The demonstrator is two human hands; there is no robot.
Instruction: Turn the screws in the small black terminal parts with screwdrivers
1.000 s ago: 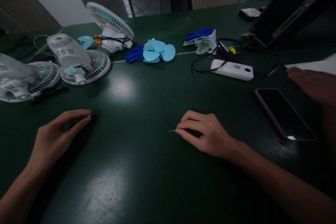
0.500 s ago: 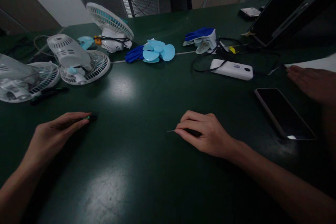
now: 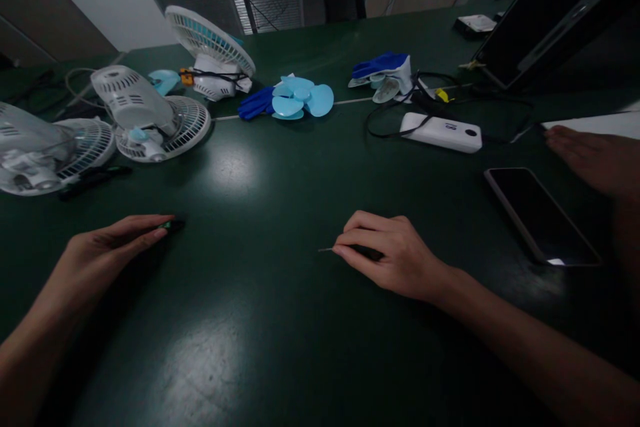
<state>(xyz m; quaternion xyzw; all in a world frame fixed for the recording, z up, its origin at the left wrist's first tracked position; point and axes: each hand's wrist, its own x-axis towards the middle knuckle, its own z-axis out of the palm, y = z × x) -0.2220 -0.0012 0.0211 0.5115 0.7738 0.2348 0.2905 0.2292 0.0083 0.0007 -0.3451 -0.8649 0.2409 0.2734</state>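
Observation:
My left hand [image 3: 107,250] rests low over the dark green table at the left, thumb and fingers pinched on a small black-and-green piece [image 3: 175,224]. Most of that piece is hidden by the fingertips. Near the middle, my right hand [image 3: 387,253] lies on the table, closed around a tool with a thin metal shaft [image 3: 325,250]. Its tip points left, and the grip end is largely covered by the palm. The two hands are well apart.
White fan units [image 3: 145,110] stand at the left. Light blue fan blades [image 3: 301,99], blue-and-white gloves [image 3: 385,73], a white power bank [image 3: 441,132] with a black cable and a phone [image 3: 543,213] lie around. Another person's hand [image 3: 593,153] rests at the right edge by white paper.

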